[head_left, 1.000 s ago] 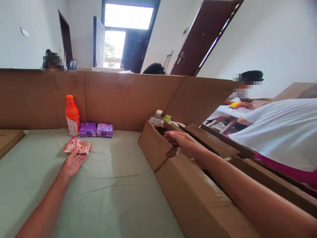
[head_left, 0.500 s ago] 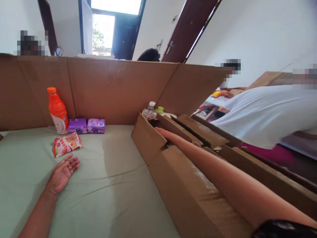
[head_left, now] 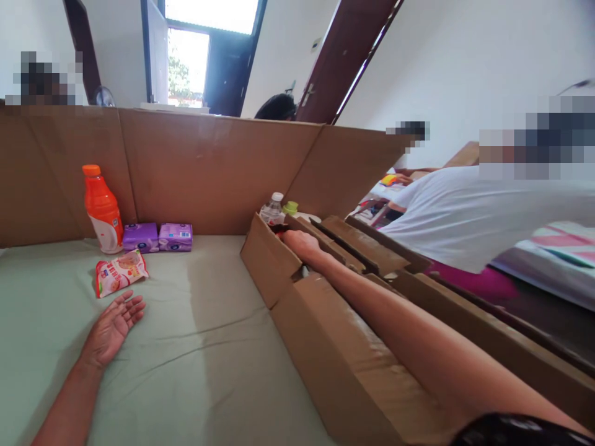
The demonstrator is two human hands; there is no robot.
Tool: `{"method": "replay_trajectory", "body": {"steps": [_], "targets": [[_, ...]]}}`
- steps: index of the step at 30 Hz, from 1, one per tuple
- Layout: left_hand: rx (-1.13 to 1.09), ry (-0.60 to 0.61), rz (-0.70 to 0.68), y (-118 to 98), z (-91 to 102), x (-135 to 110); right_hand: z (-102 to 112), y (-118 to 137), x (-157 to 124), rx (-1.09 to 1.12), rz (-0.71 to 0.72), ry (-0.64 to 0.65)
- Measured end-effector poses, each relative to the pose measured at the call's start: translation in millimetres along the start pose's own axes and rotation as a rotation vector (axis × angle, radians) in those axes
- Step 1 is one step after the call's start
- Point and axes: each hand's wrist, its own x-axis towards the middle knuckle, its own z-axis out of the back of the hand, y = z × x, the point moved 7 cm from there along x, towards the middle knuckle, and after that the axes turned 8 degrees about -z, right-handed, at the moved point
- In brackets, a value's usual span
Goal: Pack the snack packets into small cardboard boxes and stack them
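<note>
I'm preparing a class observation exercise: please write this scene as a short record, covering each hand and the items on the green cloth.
Left hand: open, close to the red-and-white packet
Right hand: at the opening of the cardboard box; hold unclear
Green cloth: red-and-white packet, standing orange bottle, two purple packs side by side

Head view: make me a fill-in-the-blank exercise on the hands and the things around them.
1. Beside the orange bottle are ____ purple packs.
2. Of that bottle and the snack packet, the ____ is nearer the left hand.
3. The right hand reaches into a box made of ____.
4. The clear bottle has a ____ cap.

Missing words: two; snack packet; cardboard; white.
</note>
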Motion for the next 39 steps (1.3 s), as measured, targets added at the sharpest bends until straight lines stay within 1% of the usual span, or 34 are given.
{"method": "replay_trajectory", "body": {"steps": [3,6,9,13,14,16,18,19,20,21,23,25,28,30,32,34,37,39], "targets": [[0.0,0.002,-0.001,0,0.5,1,11,0,-8,-0.059,-0.064,-0.017],[-0.004,0.007,-0.004,1,1.5,2,30,2,-22,-0.071,-0.077,-0.103],[-0.008,0.013,-0.004,3,2.4,2,60,1,-37,-0.047,-0.083,-0.238],[-0.021,0.017,-0.002,5,3.1,3,110,1,-61,0.008,-0.075,-0.424],[-0.025,0.018,0.0,5,3.2,3,123,3,-69,0.035,-0.05,-0.473],[-0.034,0.021,0.005,6,3.4,2,144,15,-85,0.121,0.052,-0.571],[-0.045,0.022,0.009,7,3.8,1,153,36,-101,0.213,0.186,-0.626],[-0.052,0.021,0.008,8,4.1,0,152,51,-108,0.237,0.265,-0.617],[-0.06,0.016,0.003,8,4.7,0,145,69,-114,0.231,0.35,-0.575],[-0.068,0.01,-0.003,9,5.5,-1,134,90,-120,0.199,0.436,-0.508],[-0.087,-0.007,-0.016,9,7.7,-1,103,135,-131,0.115,0.626,-0.356],[-0.107,-0.02,-0.025,10,10.3,0,69,176,-141,0.036,0.771,-0.228],[-0.132,-0.034,-0.031,10,15.6,5,23,227,-146,-0.062,0.887,-0.117],[-0.138,-0.048,-0.039,10,20.1,10,1,251,-143,-0.121,0.914,-0.086],[-0.132,-0.061,-0.048,10,23.8,14,-13,268,-134,-0.164,0.895,-0.082],[-0.114,-0.072,-0.065,11,25.9,16,-19,275,-122,-0.196,0.842,-0.091],[-0.065,-0.104,-0.135,10,27.7,19,-23,273,-113,-0.22,0.777,-0.095],[-0.016,-0.154,-0.217,8,30.9,19,-26,267,-120,-0.22,0.782,-0.078]]}}
